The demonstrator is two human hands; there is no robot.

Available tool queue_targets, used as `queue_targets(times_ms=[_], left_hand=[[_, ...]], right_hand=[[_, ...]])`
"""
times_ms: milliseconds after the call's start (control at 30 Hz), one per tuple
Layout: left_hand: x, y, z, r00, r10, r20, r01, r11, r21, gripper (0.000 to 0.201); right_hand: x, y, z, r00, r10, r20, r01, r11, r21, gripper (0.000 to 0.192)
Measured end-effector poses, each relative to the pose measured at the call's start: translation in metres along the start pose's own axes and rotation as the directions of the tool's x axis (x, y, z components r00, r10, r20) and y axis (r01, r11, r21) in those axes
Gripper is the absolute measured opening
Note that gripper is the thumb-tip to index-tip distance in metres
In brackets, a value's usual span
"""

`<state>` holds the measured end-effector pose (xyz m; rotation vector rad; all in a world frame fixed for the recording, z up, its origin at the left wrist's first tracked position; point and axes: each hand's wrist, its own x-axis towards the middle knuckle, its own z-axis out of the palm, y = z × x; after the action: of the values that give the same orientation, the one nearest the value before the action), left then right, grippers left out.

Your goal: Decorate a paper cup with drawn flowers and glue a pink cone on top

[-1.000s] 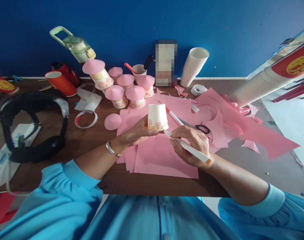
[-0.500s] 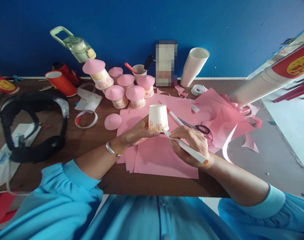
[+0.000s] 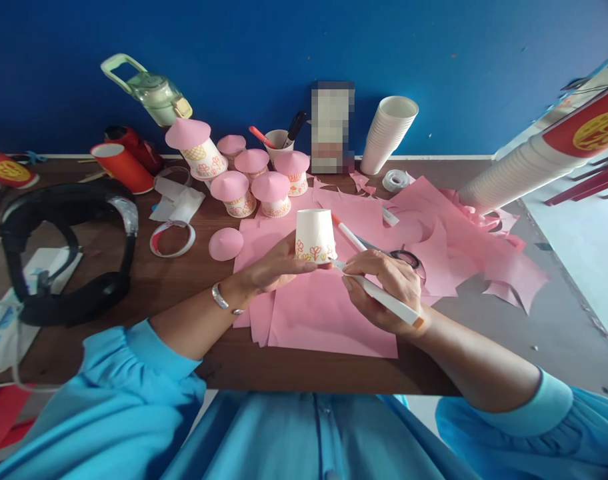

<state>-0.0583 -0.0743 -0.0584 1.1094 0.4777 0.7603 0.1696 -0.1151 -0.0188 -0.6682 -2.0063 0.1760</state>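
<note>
White cup (image 3: pixel 315 230) in my left hand (image 3: pixel 277 268), pen (image 3: pixel 393 304) pinched in my right hand (image 3: pixel 387 279); slack hold could skew flowers (image 3: pixel 315 253).

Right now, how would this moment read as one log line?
left hand: holding upturned paper cup | right hand: holding marker, tip close to cup

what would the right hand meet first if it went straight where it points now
Probably the white cup in the left hand; the tip of the marker in the right hand appears at or near the cup's lower edge, though depth is unclear.
</note>
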Motion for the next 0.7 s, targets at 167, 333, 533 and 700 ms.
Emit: queue_targets(times_ms=[167, 333, 533, 700], left_hand=[[0.0003, -0.0031, -0.0016, 0.999, -0.014, -0.031, 0.013, 1.000, -0.022, 0.030], [0.0001, -0.0019, -0.0008, 1.000, -0.002, -0.015, 0.002, 0.999, -0.034, 0.030], [0.0005, 0.0018, 0.0019, 1.000, -0.001, -0.006, 0.001, 1.000, -0.020, 0.030], [0.0012, 0.0038, 0.0034, 1.000, -0.005, -0.009, 0.005, 1.000, -0.010, 0.029]], right_hand=[[-0.0005, -0.0003, 0.0008, 1.000, -0.003, 0.015, 0.003, 1.000, 0.018, 0.019], [-0.0013, -0.0012, 0.0015, 1.000, -0.002, 0.031, 0.002, 1.000, 0.017, 0.019], [-0.0010, -0.0008, 0.0022, 1.000, 0.002, 0.029, -0.002, 1.000, -0.003, 0.018], [-0.0012, 0.0002, 0.0019, 1.000, 0.013, 0.018, -0.012, 1.000, -0.008, 0.020]])
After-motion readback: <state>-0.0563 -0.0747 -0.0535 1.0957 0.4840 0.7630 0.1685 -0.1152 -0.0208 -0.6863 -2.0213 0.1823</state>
